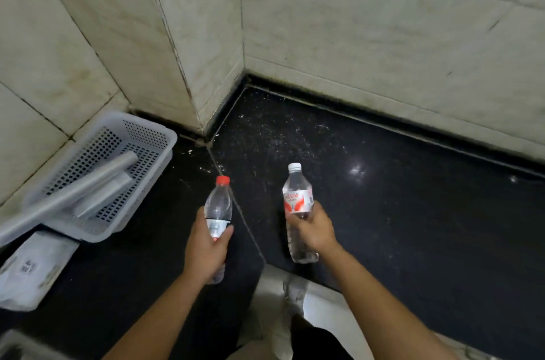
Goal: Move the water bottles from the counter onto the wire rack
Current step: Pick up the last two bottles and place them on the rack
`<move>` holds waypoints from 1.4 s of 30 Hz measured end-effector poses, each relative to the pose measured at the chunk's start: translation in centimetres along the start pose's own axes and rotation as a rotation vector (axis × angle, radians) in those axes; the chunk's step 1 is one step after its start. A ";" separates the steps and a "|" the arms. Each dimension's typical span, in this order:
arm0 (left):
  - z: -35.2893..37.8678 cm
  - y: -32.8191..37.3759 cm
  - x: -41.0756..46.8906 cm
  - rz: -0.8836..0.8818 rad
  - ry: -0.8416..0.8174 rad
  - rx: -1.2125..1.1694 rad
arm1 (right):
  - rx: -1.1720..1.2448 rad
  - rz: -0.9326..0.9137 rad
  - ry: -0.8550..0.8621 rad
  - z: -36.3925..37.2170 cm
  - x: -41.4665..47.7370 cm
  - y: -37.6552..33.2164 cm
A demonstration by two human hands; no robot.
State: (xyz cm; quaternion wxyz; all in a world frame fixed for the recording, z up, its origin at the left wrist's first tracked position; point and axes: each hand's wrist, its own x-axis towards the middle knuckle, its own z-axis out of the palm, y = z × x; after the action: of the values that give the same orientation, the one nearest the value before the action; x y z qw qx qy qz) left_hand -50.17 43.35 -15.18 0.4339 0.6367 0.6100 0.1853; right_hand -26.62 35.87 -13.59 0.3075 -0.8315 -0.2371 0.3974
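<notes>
Each hand grips a bottle by its middle, caps up, ready to carry: the left hand (206, 247) wraps the red-capped bottle (218, 206), the right hand (314, 231) the white-capped bottle (296, 200), above the dark counter (413, 197). No wire rack in sight.

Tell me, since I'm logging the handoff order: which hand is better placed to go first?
Neither clearly. The left hand grips the red-capped bottle, the right hand the white-capped bottle; no wire rack is in view.
</notes>
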 end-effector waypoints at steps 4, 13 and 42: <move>1.2 9.8 -0.8 0.203 -0.032 -0.164 | 0.346 -0.120 0.099 -5.9 -3.4 -1.0; 6.3 29.9 -8.7 0.538 -0.327 -0.583 | 0.779 -0.381 0.412 -24.4 -13.0 -2.0; 61.9 54.3 -56.0 0.038 -1.553 -0.708 | 1.281 -0.224 1.234 -70.3 -34.6 48.4</move>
State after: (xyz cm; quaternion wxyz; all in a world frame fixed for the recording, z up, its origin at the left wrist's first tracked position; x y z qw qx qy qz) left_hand 20.18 -22.76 9.15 0.8993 0.4201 0.0349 -0.1168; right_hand 17.54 -42.75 5.18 0.8223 -0.5381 0.1579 -0.0967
